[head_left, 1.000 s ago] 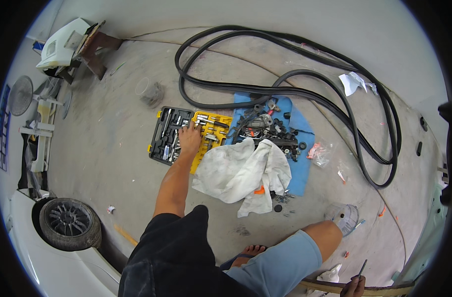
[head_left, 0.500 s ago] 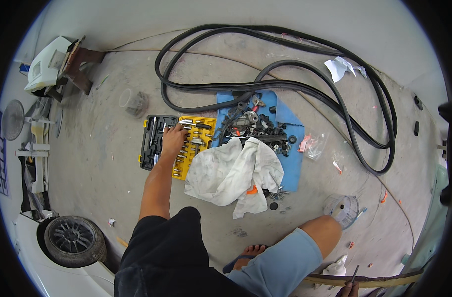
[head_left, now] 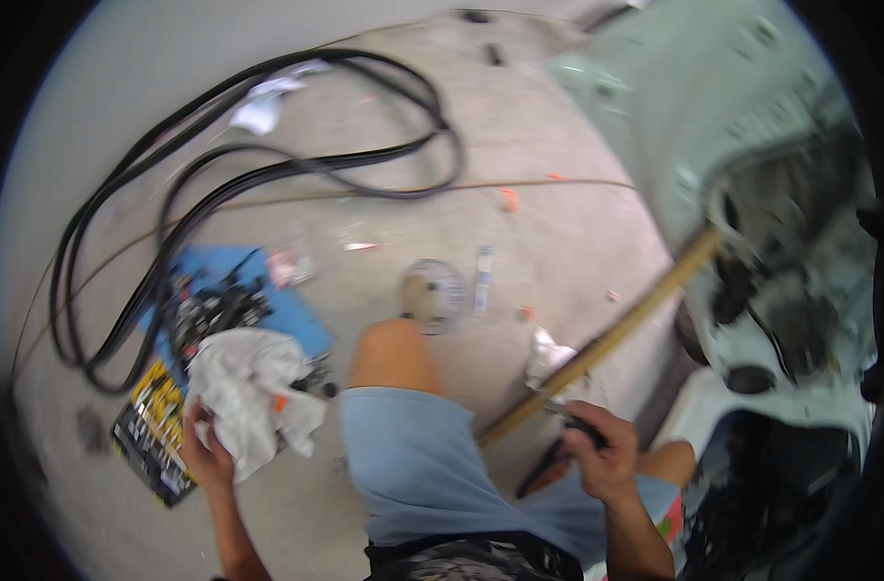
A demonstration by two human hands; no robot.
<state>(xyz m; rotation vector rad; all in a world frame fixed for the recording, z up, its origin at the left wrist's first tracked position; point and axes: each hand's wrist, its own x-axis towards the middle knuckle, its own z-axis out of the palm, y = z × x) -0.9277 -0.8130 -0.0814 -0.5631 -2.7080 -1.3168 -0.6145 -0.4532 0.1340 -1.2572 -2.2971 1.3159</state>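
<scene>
My left hand (head_left: 207, 453) hangs over the edge of a black and yellow socket set case (head_left: 149, 453), beside a crumpled white cloth (head_left: 231, 373). Its fingers look loosely apart and I see nothing held in them, though motion blurs them. At the right, my right hand (head_left: 608, 450) is closed around a black-handled hand tool (head_left: 587, 430), whose metal end points toward a wooden strip (head_left: 628, 326). The tool's exact kind is too blurred to make out. Part of the cloth lies over a blue sheet (head_left: 301, 324) that bears a pile of small dark parts (head_left: 219, 308).
A long black rubber strip (head_left: 170, 225) lies looped on the floor at the far left. In front of my knee is a round clear container (head_left: 432, 295). Pale green vehicle bodywork (head_left: 655, 107) with an opening stands on the right. Orange scraps (head_left: 509, 200) are scattered about.
My view has swung to the right, bringing the green bodywork and wooden strip into fuller view. My left hand has left the sockets. My right hand with its tool now shows fully.
</scene>
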